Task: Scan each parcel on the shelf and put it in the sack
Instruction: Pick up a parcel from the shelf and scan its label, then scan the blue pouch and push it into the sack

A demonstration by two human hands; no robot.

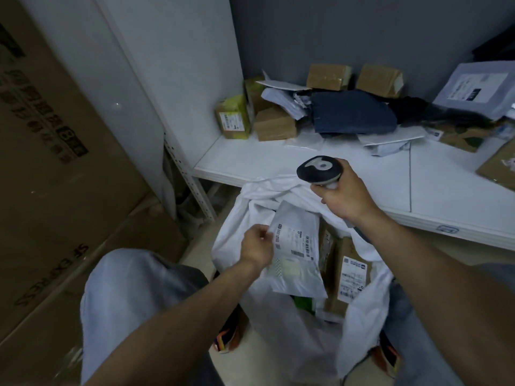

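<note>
The left hand (257, 242) pinches the left edge of a white parcel (298, 254), which hangs label-up over the open mouth of the sack (231, 246); the right hand (345, 195) is curled round the handle of the scanner (319, 169), above the sack's far rim, just before the shelf (278, 162). A box (352, 277) stands inside the sack. The grip is thin, only an edge of smooth film, so the parcel may slip and land beside the sack, whose soft rim can fold in. The scanner does not seem aimed at the label, so letting go now could skip the scan, and other parcels (276, 123) wait on the shelf
</note>
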